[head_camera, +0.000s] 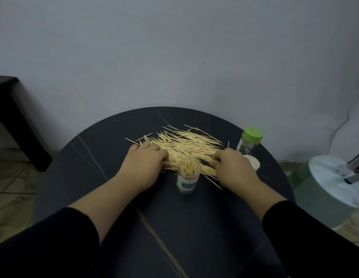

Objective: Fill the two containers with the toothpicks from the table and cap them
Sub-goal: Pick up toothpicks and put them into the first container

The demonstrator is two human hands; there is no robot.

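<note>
Heap of picks (pixel 184 145) mid tabletop (pixel 106 157), just behind open jar (pixel 188 177), part full. L hand (pixel 144 163) curled round a bunch at heap's edge; R hand (pixel 230 167) pinches a few. Light, stiff, sharp-tipped, apt to scatter: best bunched parallel, gripped mid-length.

Views: 1, head-worn, wide-angle.
Facing: looked forward and down onto the round table (pixel 90 157).
Nearness: sat close above the tabletop.
Upper frame: took in the grey wall (pixel 174 47).
</note>
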